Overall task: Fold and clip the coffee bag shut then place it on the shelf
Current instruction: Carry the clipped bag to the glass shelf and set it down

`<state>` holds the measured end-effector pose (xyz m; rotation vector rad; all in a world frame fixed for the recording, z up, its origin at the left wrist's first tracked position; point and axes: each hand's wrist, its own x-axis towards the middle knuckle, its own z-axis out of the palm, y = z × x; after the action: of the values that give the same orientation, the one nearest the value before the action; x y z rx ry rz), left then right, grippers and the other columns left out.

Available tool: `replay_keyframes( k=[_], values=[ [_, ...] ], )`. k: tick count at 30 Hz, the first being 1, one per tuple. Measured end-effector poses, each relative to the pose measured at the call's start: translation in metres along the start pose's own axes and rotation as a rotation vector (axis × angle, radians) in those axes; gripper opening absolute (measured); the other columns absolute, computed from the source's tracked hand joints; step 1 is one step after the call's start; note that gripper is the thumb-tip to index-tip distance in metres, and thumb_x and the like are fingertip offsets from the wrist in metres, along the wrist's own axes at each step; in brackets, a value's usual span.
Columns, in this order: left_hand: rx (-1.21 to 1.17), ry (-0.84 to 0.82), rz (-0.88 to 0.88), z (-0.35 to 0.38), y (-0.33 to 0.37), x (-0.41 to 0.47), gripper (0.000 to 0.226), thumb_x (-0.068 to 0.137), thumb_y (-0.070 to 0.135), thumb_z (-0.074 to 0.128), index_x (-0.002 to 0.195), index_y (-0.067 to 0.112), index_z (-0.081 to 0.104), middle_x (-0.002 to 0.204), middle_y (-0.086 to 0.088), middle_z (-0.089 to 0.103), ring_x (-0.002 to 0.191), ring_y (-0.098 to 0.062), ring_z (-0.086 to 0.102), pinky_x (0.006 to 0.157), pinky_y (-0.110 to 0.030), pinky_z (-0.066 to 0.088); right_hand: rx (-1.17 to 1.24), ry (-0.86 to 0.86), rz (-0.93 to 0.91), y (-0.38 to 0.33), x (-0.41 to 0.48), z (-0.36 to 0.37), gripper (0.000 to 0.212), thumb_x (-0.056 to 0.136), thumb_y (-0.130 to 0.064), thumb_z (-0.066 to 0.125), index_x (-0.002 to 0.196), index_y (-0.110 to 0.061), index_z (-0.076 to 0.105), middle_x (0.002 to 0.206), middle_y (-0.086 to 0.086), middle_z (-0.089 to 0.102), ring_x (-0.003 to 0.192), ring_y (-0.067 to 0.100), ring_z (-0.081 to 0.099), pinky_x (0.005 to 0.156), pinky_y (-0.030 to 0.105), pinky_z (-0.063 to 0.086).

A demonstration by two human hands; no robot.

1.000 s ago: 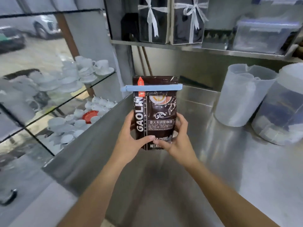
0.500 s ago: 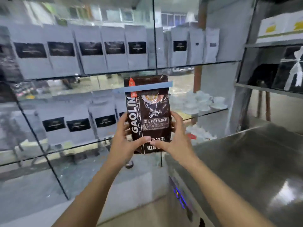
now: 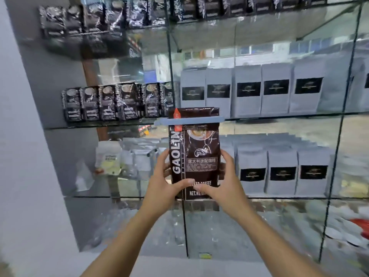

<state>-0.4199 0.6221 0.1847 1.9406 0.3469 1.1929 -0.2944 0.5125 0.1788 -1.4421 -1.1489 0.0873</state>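
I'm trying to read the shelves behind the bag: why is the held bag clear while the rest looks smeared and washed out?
Head view: the coffee bag, held by the left hand and right hand, is sharp enough to read; the grey bags and dark bags behind are motion-blurred; the glass shelves carry pale reflections; the wide lens bows straight lines near the edges.

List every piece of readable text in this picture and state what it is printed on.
"GAOLIN", vertical: coffee bag.
"BAKED", small, beside it: same bag.
"意大利拼配咖啡": bag's label.
"...AKED COFFEE" and "NET.WEIGH...": bag's bottom, partly covered by the left hand and right hand.
Shelf bags: labels blurred, unreadable.
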Motion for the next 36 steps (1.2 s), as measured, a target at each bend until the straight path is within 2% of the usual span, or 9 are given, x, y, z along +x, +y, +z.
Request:
replay_keyframes(
  k=[3, 7, 12, 16, 19, 22, 27, 31, 36],
  values=[
    [0.031, 0.038, 0.009, -0.036, -0.016, 0.026, 0.080, 0.063, 0.021, 0.082, 0.110, 0.060, 0.030, 0.109, 0.019, 0.050, 0.098, 0.008, 0.051, 0.078, -0.011, 0.043, 0.018, -0.025, -0.032, -0.003, 0.036, 0.038, 0.092, 0.060, -0.031, 0.081, 0.124, -0.051, 0.017, 0.112, -0.021, 0.052, 0.105, 0.008, 0.054, 0.091, 0.032, 0.044],
    [0.095, 0.091, 0.023, -0.072, -0.049, 0.075, 0.083, 0.061, 0.028, 0.083, 0.123, 0.047, 0.030, 0.121, 0.000, 0.055, 0.107, -0.011, 0.055, 0.091, -0.036, 0.048, 0.024, -0.056, -0.081, 0.001, 0.095, 0.079, 0.093, 0.060, -0.030, 0.082, 0.123, -0.051, 0.017, 0.099, -0.038, 0.041, 0.095, -0.001, 0.050, 0.086, 0.028, 0.040],
    [0.129, 0.124, 0.105, -0.105, -0.081, 0.166, 0.083, 0.059, 0.025, 0.083, 0.111, 0.061, 0.029, 0.113, 0.007, 0.055, 0.097, 0.001, 0.057, 0.080, -0.024, 0.051, 0.037, -0.054, -0.186, 0.012, 0.191, 0.119, 0.096, 0.058, -0.031, 0.083, 0.126, -0.046, 0.017, 0.106, -0.029, 0.046, 0.106, 0.006, 0.049, 0.091, 0.029, 0.040],
    [0.130, 0.131, 0.158, -0.128, -0.097, 0.249, 0.085, 0.062, 0.022, 0.081, 0.125, 0.046, 0.027, 0.109, 0.014, 0.050, 0.103, -0.005, 0.052, 0.087, -0.032, 0.049, 0.042, -0.032, -0.284, 0.011, 0.280, 0.144, 0.095, 0.057, -0.029, 0.083, 0.125, -0.048, 0.019, 0.113, -0.023, 0.050, 0.108, 0.007, 0.052, 0.092, 0.032, 0.044],
    [0.166, 0.135, 0.236, -0.142, -0.108, 0.305, 0.080, 0.067, 0.016, 0.078, 0.124, 0.039, 0.026, 0.108, 0.013, 0.045, 0.094, 0.011, 0.048, 0.074, -0.007, 0.043, 0.044, -0.036, -0.327, 0.007, 0.338, 0.160, 0.099, 0.058, -0.027, 0.083, 0.130, -0.044, 0.018, 0.111, -0.028, 0.048, 0.111, 0.008, 0.050, 0.096, 0.035, 0.042],
    [0.186, 0.118, 0.291, -0.157, -0.123, 0.353, 0.080, 0.068, 0.009, 0.076, 0.126, 0.034, 0.027, 0.111, 0.009, 0.044, 0.095, 0.004, 0.048, 0.069, -0.001, 0.042, 0.066, -0.022, -0.328, 0.009, 0.386, 0.182, 0.098, 0.060, -0.020, 0.082, 0.133, -0.037, 0.019, 0.113, -0.025, 0.048, 0.110, 0.007, 0.048, 0.094, 0.031, 0.040],
    [0.135, 0.090, 0.297, -0.181, -0.166, 0.419, 0.080, 0.067, 0.012, 0.077, 0.127, 0.034, 0.029, 0.110, 0.017, 0.049, 0.102, -0.012, 0.057, 0.080, -0.019, 0.050, -0.006, 0.001, -0.298, 0.022, 0.452, 0.214, 0.102, 0.060, -0.021, 0.083, 0.136, -0.036, 0.017, 0.129, -0.010, 0.050, 0.112, 0.013, 0.051, 0.090, 0.032, 0.045],
    [0.238, 0.087, 0.231, -0.194, -0.204, 0.464, 0.084, 0.063, 0.024, 0.081, 0.128, 0.029, 0.027, 0.114, 0.005, 0.057, 0.102, -0.016, 0.056, 0.093, -0.042, 0.046, -0.122, 0.009, -0.199, 0.037, 0.493, 0.241, 0.111, 0.056, -0.029, 0.084, 0.136, -0.042, 0.010, 0.136, -0.002, 0.049, 0.121, 0.023, 0.048, 0.101, 0.047, 0.043],
    [0.227, 0.016, 0.139, -0.198, -0.245, 0.497, 0.085, 0.064, 0.018, 0.081, 0.130, 0.022, 0.028, 0.108, 0.008, 0.058, 0.101, -0.015, 0.057, 0.087, -0.033, 0.046, -0.173, -0.027, -0.085, 0.062, 0.524, 0.264, 0.112, 0.057, -0.026, 0.084, 0.138, -0.038, 0.008, 0.131, -0.004, 0.050, 0.115, 0.019, 0.051, 0.099, 0.042, 0.043]
  ],
)
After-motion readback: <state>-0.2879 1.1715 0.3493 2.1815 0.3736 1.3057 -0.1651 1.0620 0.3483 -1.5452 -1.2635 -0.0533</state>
